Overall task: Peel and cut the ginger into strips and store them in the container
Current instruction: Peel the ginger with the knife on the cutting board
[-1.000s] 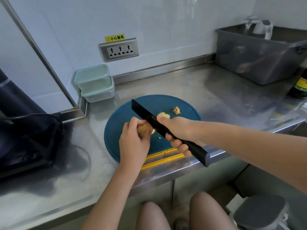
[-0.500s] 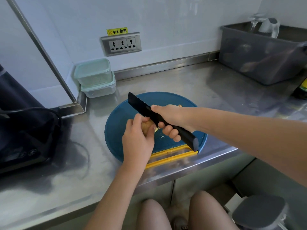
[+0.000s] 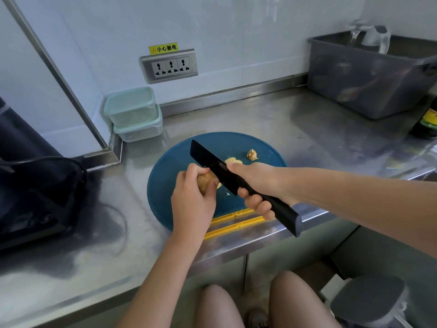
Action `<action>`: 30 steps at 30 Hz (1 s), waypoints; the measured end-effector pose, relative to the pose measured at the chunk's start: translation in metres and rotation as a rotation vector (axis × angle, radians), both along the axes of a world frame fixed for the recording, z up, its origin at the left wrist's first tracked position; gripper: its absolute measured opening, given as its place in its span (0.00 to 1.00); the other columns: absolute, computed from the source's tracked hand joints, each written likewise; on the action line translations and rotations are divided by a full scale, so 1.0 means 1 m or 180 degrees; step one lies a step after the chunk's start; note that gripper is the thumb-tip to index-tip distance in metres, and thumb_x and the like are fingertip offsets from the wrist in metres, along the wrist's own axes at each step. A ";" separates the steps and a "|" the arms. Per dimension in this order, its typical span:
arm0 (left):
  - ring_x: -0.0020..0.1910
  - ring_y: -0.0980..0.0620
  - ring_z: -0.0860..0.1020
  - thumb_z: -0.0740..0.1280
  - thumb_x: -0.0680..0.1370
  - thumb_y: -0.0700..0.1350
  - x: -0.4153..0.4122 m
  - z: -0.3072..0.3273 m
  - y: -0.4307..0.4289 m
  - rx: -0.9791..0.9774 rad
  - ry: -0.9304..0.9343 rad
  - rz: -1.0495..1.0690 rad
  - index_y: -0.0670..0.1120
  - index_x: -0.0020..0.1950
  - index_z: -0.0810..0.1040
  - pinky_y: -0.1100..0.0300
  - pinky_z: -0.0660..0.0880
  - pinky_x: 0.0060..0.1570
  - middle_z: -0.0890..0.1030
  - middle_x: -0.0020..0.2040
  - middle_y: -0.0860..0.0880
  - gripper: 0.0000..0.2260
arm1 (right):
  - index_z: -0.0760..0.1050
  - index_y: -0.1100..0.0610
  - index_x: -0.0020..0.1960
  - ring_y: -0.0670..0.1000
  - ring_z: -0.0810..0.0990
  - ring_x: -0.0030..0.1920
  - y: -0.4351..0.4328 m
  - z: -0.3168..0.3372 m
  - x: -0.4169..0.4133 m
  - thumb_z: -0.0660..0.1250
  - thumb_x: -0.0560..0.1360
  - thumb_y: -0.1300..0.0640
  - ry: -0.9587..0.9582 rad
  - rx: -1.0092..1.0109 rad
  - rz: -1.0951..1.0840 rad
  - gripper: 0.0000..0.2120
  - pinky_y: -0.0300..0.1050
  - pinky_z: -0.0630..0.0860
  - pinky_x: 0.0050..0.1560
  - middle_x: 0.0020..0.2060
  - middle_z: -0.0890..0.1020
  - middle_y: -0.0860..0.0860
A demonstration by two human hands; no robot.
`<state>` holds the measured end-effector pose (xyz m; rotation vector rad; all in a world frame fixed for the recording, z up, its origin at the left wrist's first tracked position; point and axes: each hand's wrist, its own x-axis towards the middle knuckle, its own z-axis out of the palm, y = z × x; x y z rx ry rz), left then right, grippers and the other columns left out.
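Observation:
My left hand [image 3: 192,200] grips a brown piece of ginger [image 3: 205,181] above a round blue cutting board [image 3: 170,171]. My right hand [image 3: 254,185] holds a black knife [image 3: 212,165] by its handle, and the blade rests against the ginger's right side. Two cut-off ginger bits lie on the board's far side, a pale one [image 3: 233,160] and a knobbly one [image 3: 252,154]. Two stacked pale green lidded containers [image 3: 133,113] stand in the back left corner of the steel counter.
A black appliance [image 3: 35,185] with a cable sits at the left. A grey plastic tub [image 3: 369,76] stands at the back right, a dark bottle [image 3: 426,121] beside it. A wall socket [image 3: 170,66] is above the containers. The counter edge runs just below the board.
The blade has shifted slightly along the ginger between frames. The view has moved a little, and the ginger bits behind my right hand are visible again.

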<state>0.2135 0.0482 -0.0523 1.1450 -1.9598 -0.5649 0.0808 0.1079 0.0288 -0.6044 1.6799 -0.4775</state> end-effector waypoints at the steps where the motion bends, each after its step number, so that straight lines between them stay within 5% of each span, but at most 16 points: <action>1: 0.41 0.58 0.72 0.70 0.75 0.47 0.000 0.000 0.000 -0.0014 -0.0017 0.0014 0.48 0.52 0.74 0.74 0.67 0.34 0.76 0.48 0.50 0.10 | 0.63 0.54 0.32 0.48 0.60 0.19 -0.001 0.000 0.001 0.49 0.76 0.29 0.0040 0.0023 0.0005 0.30 0.34 0.61 0.21 0.21 0.64 0.49; 30: 0.42 0.58 0.72 0.70 0.75 0.47 0.003 0.002 0.002 0.0073 -0.0011 0.0077 0.49 0.54 0.73 0.75 0.66 0.32 0.75 0.50 0.51 0.10 | 0.64 0.54 0.33 0.48 0.61 0.19 0.004 -0.004 0.007 0.50 0.77 0.30 0.0032 -0.0002 -0.0039 0.30 0.34 0.62 0.22 0.22 0.65 0.49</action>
